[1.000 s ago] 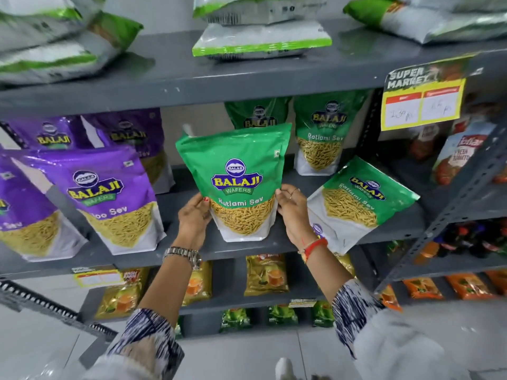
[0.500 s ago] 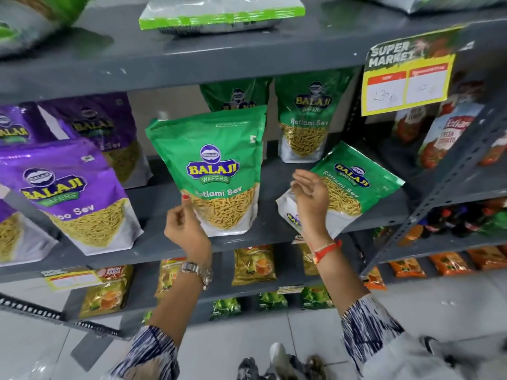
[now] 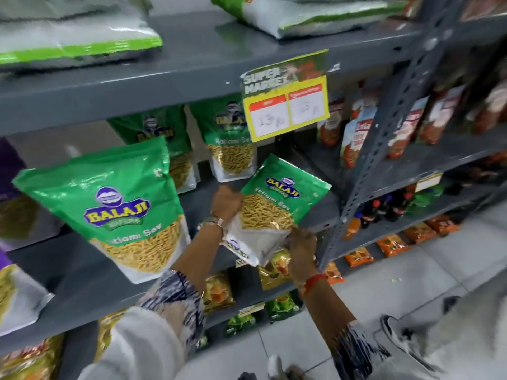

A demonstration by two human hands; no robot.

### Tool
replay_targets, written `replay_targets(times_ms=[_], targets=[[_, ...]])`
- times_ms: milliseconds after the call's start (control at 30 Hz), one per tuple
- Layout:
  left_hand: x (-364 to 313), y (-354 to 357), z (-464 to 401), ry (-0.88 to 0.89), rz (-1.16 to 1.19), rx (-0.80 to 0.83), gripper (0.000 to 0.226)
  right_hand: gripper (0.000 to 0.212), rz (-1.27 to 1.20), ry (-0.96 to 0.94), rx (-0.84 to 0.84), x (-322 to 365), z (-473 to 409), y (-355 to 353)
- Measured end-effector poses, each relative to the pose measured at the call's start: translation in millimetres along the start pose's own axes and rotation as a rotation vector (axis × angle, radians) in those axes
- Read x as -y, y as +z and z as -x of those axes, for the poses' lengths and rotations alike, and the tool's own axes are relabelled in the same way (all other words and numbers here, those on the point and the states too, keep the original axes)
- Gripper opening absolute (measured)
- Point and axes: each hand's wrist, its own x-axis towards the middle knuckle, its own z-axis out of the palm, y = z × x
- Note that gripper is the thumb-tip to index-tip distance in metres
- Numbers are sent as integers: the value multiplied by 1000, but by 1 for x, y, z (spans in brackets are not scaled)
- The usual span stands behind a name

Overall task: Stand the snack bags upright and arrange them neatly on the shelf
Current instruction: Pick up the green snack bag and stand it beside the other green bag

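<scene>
A tilted green Ratlami Sev bag leans back at the right end of the grey middle shelf, its white bottom hanging over the shelf's front edge. My left hand grips its left side and my right hand holds its lower right corner. To the left, a larger-looking green Ratlami Sev bag stands upright near the shelf front, free of both hands. Two more green bags stand upright at the back of the shelf.
Purple snack bags sit at the far left. A yellow price tag hangs from the upper shelf edge above the tilted bag. A perforated grey upright post stands just right of it, with red sauce pouches beyond. Small packets fill lower shelves.
Both hands have left the upright green bag and moved right onto the tilted bag, gripping it. The view has swung to the right.
</scene>
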Motion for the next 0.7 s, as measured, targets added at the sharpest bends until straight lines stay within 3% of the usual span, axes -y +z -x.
replay_targets(times_ms=[100,200,267,367,467,533,700], targets=[[-1,1,-16,-32,-19,211,28,11,10,-159,1,16,-17,20],[8,-2,-28,-119,106,276,36,30,51,-154,-8,9,-51,29],[15,-2,-31,-155,137,258,37,27,111,-158,5,21,-29,24],[28,-2,-25,-216,192,238,15,20,91,-174,-4,35,-9,17],[41,-7,-6,-259,331,219,23,33,87,-184,34,43,2,5],[44,-10,15,-238,422,185,18,35,47,-177,67,47,12,-2],[53,-16,74,-255,601,88,27,18,40,-191,180,57,38,-20]])
